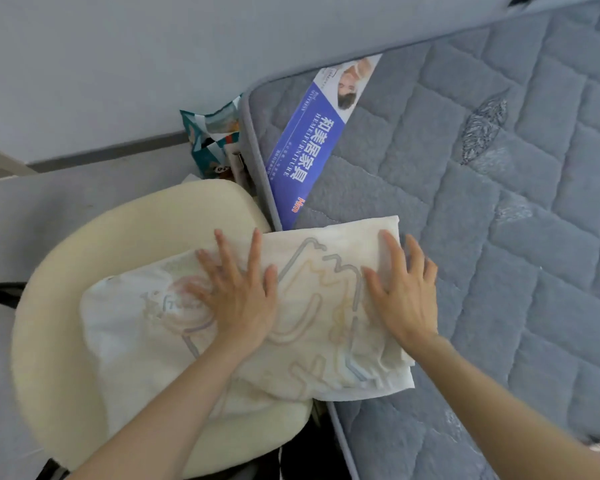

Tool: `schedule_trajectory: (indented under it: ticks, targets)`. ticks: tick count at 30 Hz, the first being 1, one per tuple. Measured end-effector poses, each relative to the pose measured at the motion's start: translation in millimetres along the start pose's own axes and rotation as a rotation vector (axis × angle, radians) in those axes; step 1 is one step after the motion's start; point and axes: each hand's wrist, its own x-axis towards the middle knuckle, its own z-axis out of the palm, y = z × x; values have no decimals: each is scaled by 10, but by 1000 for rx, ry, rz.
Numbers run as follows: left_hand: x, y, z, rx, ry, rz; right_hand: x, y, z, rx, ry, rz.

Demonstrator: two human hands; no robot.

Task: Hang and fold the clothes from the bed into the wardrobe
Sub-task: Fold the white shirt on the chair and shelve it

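1. The folded white garment point(312, 327) with a pastel line print lies half on the cream chair seat point(136, 220) and half on the edge of the grey quilted mattress point(499, 237). It bridges the two, probably because the seat gives a flat spot right beside the bed for folding.
2. Left hand point(236, 296): palm down on the garment's middle, fingers straight and spread wide. It grips nothing and just presses the cloth flat.
3. Right hand point(402, 292): the same pose at the garment's mattress-side end, flat and spread, resting on the fabric with nothing pinched.
4. My read: both palms are smoothing or setting a fold, so the fold looks nearly done. The wardrobe is not in sight.
5. Also there: a blue label point(312, 143) on the mattress and a patterned bag point(212, 140) wedged by the wall.
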Motion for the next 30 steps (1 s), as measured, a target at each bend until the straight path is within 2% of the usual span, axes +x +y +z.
schedule_trajectory:
  ticks: [1,3,5,7,9,12,15,20,23,26,28,30]
  targets:
    - [6,127,-35,24,29,110,-114,10,-12,29,50,59]
    - [35,392,-59,56,14,317,-360,56,18,13,40,221]
    - [56,625,-31,47,-69,384,-552,136,92,-25,-34,337]
    - [89,746,22,46,-166,357,-619,242,147,43,-87,338]
    - [131,774,48,85,-187,342,-622,336,173,158,-148,246]
    - [191,762,15,177,-118,350,-559,442,79,222,-114,107]
    - [229,825,-42,237,-7,353,-312,565,-159,299,-13,80]
    - [394,1006,-142,195,-65,317,126,709,-445,357,238,223]
    - [461,1015,-243,55,-161,231,-13,629,-342,533,334,506]
    - [489,917,-298,90,-253,234,-391,433,-117,725,216,836]
    - [522,850,-326,65,-304,236,-646,304,61,907,108,901]
    - [548,807,-341,2,-320,246,-792,181,197,1027,-27,854]
